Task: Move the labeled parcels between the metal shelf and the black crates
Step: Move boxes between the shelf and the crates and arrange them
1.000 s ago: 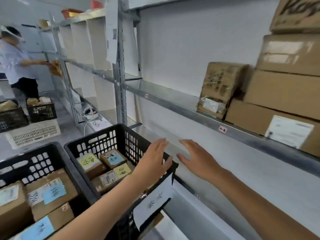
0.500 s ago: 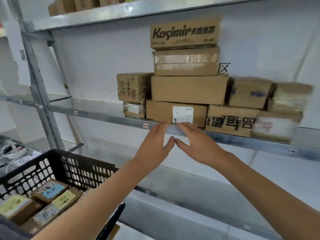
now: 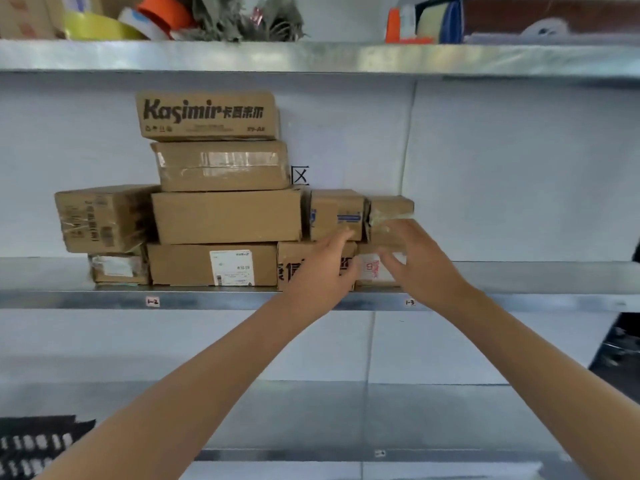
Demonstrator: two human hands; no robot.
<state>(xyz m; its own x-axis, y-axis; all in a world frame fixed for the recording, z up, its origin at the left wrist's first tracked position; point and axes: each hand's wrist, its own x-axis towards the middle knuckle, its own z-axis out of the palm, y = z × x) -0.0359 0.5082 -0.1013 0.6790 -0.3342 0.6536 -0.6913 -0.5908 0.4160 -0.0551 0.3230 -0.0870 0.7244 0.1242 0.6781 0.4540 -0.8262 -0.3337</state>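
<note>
Parcels [image 3: 227, 216] flat — long sides along shelf [image 3: 86, 301]

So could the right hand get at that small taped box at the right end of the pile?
Probably yes. The right hand is spread just in front of the small taped box; nothing sits on top of it and no box stands to its right. Whether hand and box touch is unclear.

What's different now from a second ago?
Both hands rose from the black crate to the middle shelf, then slid right: the left hand is in front of the printed box, the right hand at the small taped box on the far right. Neither hand grips anything. The parcel stack, Kasimir box on top, stayed put.
</note>
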